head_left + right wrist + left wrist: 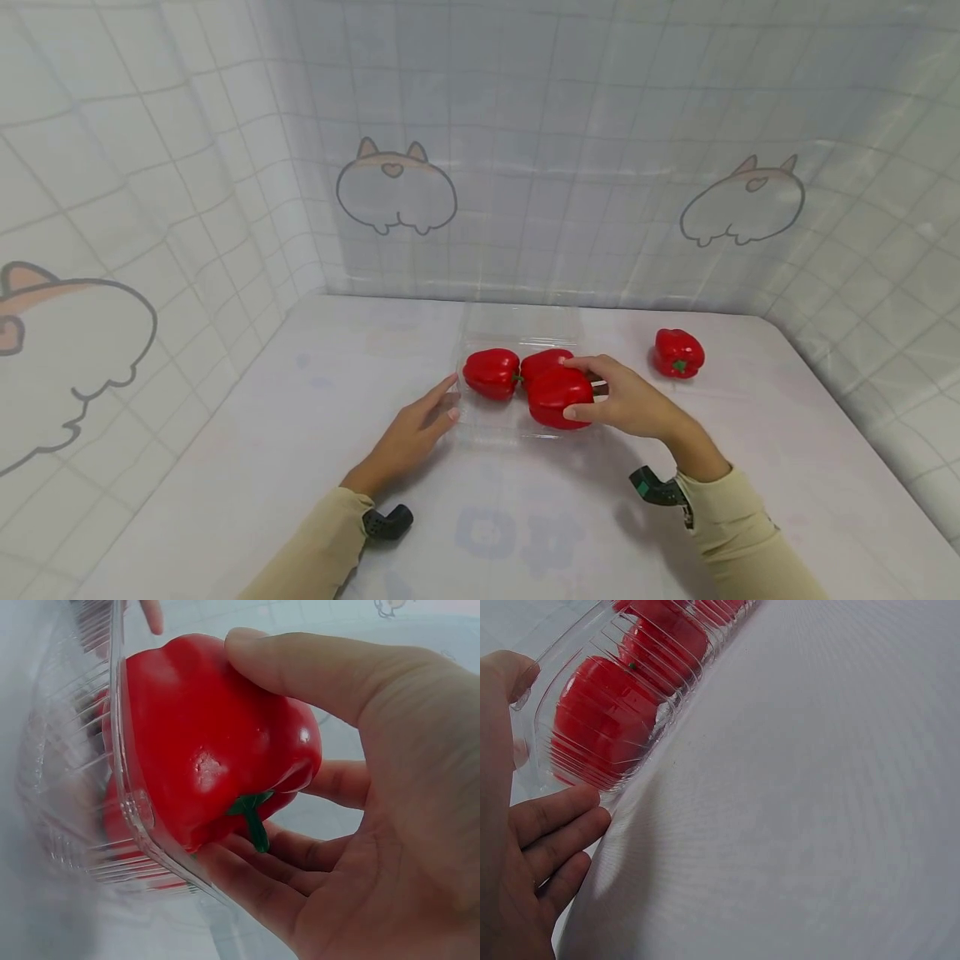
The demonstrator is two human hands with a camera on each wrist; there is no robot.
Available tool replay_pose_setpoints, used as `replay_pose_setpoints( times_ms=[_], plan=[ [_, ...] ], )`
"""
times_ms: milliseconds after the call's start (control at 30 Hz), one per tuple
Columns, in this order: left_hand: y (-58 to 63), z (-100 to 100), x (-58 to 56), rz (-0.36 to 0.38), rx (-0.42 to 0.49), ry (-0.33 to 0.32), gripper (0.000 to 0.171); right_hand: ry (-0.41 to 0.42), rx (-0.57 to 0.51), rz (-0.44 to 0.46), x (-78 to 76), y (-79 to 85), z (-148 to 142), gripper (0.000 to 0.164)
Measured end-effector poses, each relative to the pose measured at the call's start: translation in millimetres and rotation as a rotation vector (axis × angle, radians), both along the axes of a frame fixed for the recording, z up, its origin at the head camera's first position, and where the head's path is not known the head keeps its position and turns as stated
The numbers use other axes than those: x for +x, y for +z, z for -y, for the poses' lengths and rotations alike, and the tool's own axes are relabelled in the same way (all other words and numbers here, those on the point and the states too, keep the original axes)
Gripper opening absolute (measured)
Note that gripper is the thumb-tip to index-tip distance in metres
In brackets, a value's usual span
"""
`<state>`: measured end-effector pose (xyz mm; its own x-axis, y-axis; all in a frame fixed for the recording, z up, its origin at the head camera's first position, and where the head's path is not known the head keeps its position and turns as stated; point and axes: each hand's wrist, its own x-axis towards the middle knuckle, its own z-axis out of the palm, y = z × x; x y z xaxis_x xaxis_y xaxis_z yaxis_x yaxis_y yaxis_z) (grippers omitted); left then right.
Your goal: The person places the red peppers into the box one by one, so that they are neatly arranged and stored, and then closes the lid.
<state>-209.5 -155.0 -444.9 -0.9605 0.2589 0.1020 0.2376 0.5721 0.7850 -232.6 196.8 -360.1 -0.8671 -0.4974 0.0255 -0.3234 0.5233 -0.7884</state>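
Observation:
My right hand (626, 400) grips a red bell pepper (557, 398), thumb on one side and fingers on the other. In the right wrist view this bell pepper (210, 735) overlaps the rim of a clear plastic clamshell box (131, 802), its green stem facing my palm. Two more red bell peppers lie in the box, one at the left (491, 373) and one behind the held pepper (546, 362). At the box's left end my left hand (412, 429) rests with loosely extended fingers. The left wrist view shows its thumb at the rim and fingertips against the ribbed wall (592, 776).
Another red bell pepper (678, 353) lies on the white-covered table (360, 350) to the right of the box. The box's clear lid (521, 321) lies folded back towards the rear wall. Pale grid-patterned sheets (562, 167) enclose the table at the back and sides.

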Motion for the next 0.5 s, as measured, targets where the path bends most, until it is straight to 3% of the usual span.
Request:
replay_pose_setpoints(
  times_ms=[300,500],
  plan=[
    [2.8,0,0.8,0.008,0.003,-0.004,0.06,-0.023,0.052,0.005,3.0,1.9,8,0.081],
    [2.9,0,0.4,0.003,0.008,-0.005,0.06,-0.035,0.109,-0.039,4.6,1.3,12,0.079]
  ],
)
